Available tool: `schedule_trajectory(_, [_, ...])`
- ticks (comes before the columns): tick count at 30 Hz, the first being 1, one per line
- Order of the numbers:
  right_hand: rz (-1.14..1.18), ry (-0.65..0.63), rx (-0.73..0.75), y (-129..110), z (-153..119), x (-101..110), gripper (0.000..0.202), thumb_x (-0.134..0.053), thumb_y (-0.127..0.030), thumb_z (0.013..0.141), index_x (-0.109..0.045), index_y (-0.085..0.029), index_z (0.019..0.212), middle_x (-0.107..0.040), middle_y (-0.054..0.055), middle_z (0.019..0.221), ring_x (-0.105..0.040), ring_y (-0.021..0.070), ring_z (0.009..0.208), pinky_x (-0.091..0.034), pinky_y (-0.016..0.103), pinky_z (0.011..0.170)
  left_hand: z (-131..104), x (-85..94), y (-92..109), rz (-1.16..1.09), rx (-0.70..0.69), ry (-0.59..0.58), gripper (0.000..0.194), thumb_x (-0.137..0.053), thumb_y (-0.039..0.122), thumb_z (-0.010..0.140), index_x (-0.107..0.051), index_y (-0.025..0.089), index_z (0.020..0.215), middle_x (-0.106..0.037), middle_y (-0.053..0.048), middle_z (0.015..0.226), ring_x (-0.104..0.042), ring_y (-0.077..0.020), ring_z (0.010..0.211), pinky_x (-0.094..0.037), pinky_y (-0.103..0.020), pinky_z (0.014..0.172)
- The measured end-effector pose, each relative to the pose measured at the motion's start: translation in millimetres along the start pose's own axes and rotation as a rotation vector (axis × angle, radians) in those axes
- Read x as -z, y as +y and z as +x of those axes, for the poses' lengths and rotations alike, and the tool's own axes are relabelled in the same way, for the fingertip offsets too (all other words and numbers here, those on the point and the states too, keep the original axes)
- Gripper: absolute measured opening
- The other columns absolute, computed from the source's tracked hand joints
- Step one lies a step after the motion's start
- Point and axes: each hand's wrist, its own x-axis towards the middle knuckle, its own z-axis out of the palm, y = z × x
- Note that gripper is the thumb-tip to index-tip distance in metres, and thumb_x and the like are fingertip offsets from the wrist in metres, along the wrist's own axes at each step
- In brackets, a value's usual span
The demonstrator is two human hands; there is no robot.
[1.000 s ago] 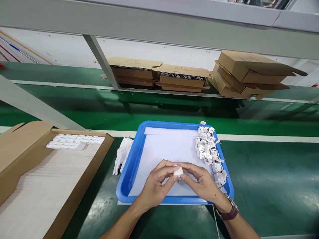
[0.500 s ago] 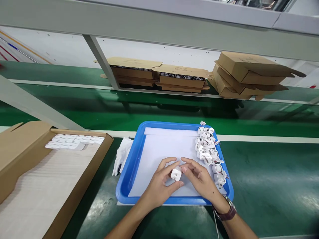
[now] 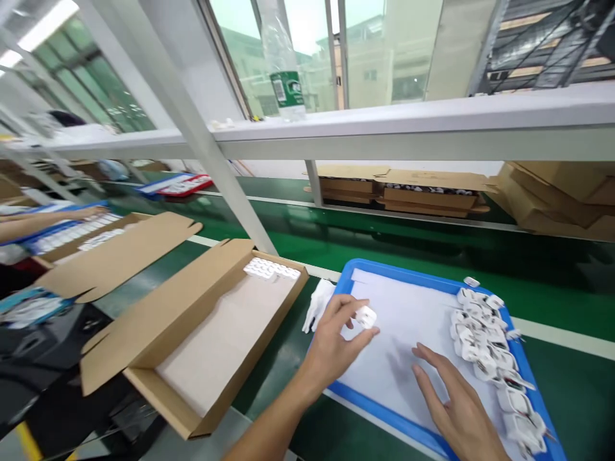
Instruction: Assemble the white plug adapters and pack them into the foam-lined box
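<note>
Between the thumb and fingers of my left hand (image 3: 331, 342) is a small white charger housing (image 3: 366, 317), held above the left part of a blue tray (image 3: 398, 419). My right hand (image 3: 454, 406) hovers over the front right of the tray, fingers apart and holding nothing. White paper (image 3: 403, 320) lines the tray. Along its right side lie several white housings (image 3: 485, 349) with small parts and wires showing. To the left, an open cardboard box (image 3: 254, 365) holds rows of white pieces (image 3: 271, 269) at its far end.
A white glove (image 3: 318, 304) lies between box and tray. Behind, cardboard boxes (image 3: 427, 198) stand beneath a shelf (image 3: 408, 131) carrying a plastic bottle (image 3: 287, 86). A slanted post (image 3: 225, 186) rises behind the box. At far left, another person's arm (image 3: 52, 221) reaches over another box.
The view has swung left and up. My hands have separated: the left keeps the charger housing and is nearer the tray's left side, while the right has come off it and opened.
</note>
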Motion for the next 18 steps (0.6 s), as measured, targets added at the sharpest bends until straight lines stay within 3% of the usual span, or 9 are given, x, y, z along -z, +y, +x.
schedule_trajectory(2, [-0.089, -0.035, 0.028, 3, 0, 0, 0.041, -0.056, -0.053, 0.099, -0.064, -0.034, 0.135, -0.072, 0.005, 0.133, -0.074, 0.0304, 0.114, -0.07, 0.032, 0.067, 12, 44.3, -1, 0.156, 0.023, 0.066, 0.032, -0.071, 0.034, 0.091, -0.07, 0.027, 0.122, -0.069, -0.006, 0.115, -0.068, -0.0195, 0.09, -0.06, -0.03, 0.076])
schedule_trajectory(4, [-0.17, -0.058, 0.097, 5, -1, 2, 0.041, -0.054, -0.051, 0.101, -0.063, -0.033, 0.137, -0.073, 0.004, 0.133, -0.074, 0.0302, 0.113, -0.07, 0.038, 0.08, 26, 90.9, -17, 0.349, 0.06, 0.151, 0.031, -0.07, 0.04, 0.091, -0.07, 0.025, 0.118, -0.072, -0.006, 0.111, -0.069, -0.0204, 0.088, -0.06, -0.031, 0.075])
schedule_trajectory(6, [-0.213, -0.08, 0.261, 6, -3, 7, 0.041, -0.055, -0.046, 0.101, -0.064, -0.031, 0.138, -0.072, 0.005, 0.134, -0.074, 0.0316, 0.115, -0.068, 0.041, 0.089, 39, 131.7, -47, 0.545, 0.147, 0.208, 0.04, -0.068, 0.048, 0.09, -0.068, 0.023, 0.121, -0.073, -0.007, 0.111, -0.07, -0.0224, 0.086, -0.06, -0.033, 0.075])
schedule_trajectory(8, [-0.225, -0.104, 0.44, 6, -4, 13, 0.044, -0.058, -0.043, 0.099, -0.062, -0.032, 0.142, -0.068, 0.006, 0.14, -0.071, 0.0345, 0.12, -0.066, 0.042, 0.092, 48, 159.5, -87, 0.668, 0.213, 0.17, 0.041, -0.066, 0.051, 0.089, -0.069, 0.02, 0.116, -0.075, -0.009, 0.106, -0.07, -0.0255, 0.085, -0.06, -0.036, 0.074])
schedule_trajectory(10, [-0.217, -0.101, 0.532, 3, -6, 19, 0.052, -0.061, -0.044, 0.096, -0.057, -0.033, 0.147, -0.066, 0.006, 0.143, -0.07, 0.0375, 0.121, -0.066, 0.044, 0.091, 52, 172.2, -127, 0.713, 0.224, 0.142, 0.04, -0.07, 0.052, 0.083, -0.073, 0.017, 0.103, -0.076, -0.013, 0.103, -0.07, -0.0321, 0.093, -0.059, -0.042, 0.079])
schedule_trajectory(13, [-0.166, -0.081, 0.535, -6, -5, 24, 0.059, -0.061, -0.047, 0.096, -0.05, -0.035, 0.153, -0.068, 0.006, 0.14, -0.072, 0.0384, 0.115, -0.067, 0.044, 0.088, 49, 170.3, -177, 0.757, 0.196, 0.139, 0.037, -0.075, 0.051, 0.076, -0.074, 0.018, 0.092, -0.073, -0.016, 0.111, -0.063, -0.0403, 0.113, -0.053, -0.053, 0.096])
schedule_trajectory(18, [-0.118, -0.019, 0.563, -12, 2, 21, 0.055, -0.06, -0.044, 0.098, -0.051, -0.036, 0.151, -0.074, 0.006, 0.129, -0.076, 0.0349, 0.106, -0.067, 0.039, 0.082, 44, 157.4, -220, 0.788, 0.156, 0.16, 0.029, -0.071, 0.045, 0.079, -0.072, 0.02, 0.092, -0.064, -0.016, 0.126, -0.051, -0.0423, 0.127, -0.044, -0.061, 0.105])
